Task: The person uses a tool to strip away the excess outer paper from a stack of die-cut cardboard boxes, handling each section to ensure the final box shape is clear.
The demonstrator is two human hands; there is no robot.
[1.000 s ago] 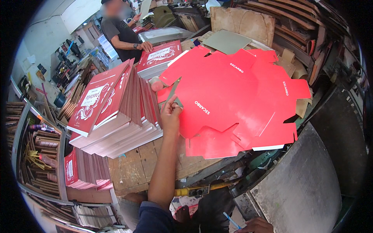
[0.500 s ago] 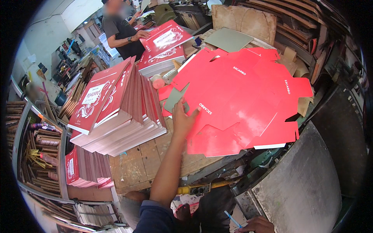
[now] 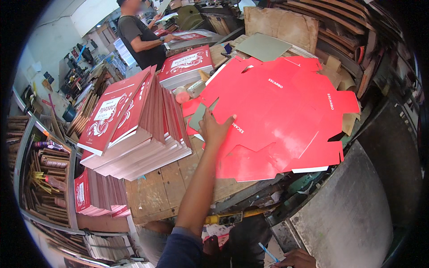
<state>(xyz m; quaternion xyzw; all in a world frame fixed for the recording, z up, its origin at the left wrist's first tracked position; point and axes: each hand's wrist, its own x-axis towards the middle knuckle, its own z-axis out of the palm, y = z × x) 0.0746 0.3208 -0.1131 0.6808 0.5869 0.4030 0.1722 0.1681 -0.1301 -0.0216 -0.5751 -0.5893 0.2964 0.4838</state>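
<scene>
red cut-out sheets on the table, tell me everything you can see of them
The red cut-out sheets look like glossy card, with white lettering, tabs and notched edges. They lie flat and overlapping on the wooden table, right of the tall stack of red-covered sheets; some white shows along the near edge. The left hand is at their left side, thumb over the red; contact is unclear.

The co-worker's hand (image 3: 169,38) has carried a red sheet (image 3: 191,35) off the stack (image 3: 187,64) to the grey panel (image 3: 181,45) beyond. The left hand (image 3: 220,121), earlier pinched, has spread, its thumb now over some white lettering. The red cards (image 3: 286,111) have shifted toward the counter's right edge, baring more of the grey piece (image 3: 196,118).
</scene>
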